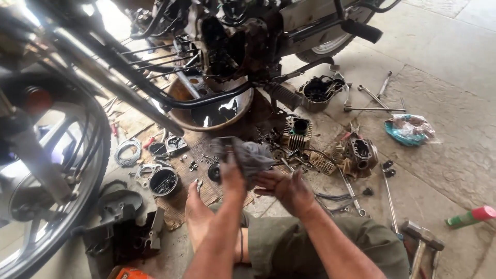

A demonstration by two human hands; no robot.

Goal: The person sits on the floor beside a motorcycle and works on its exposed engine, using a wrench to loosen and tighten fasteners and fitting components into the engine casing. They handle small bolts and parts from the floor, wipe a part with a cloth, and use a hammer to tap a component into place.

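My left hand [231, 173] is raised in front of me and grips a crumpled grey rag [251, 155] together with a small dark metal part at its fingertips. My right hand [285, 187], palm up and smeared with grease, sits just to the right, its fingers touching the underside of the rag. Both hands hover above a greasy mat [204, 178] strewn with small engine parts. My bare foot [198, 209] rests on the floor below my left hand.
A stripped motorcycle frame [170, 95] stands ahead over an oil-filled pan [217, 114]. The front wheel [49, 191] fills the left. A finned cylinder [297, 132], a cylinder head [360, 153], an engine cover [319, 92], wrenches [374, 101], a hammer [421, 243] and a green bottle [471, 217] lie around.
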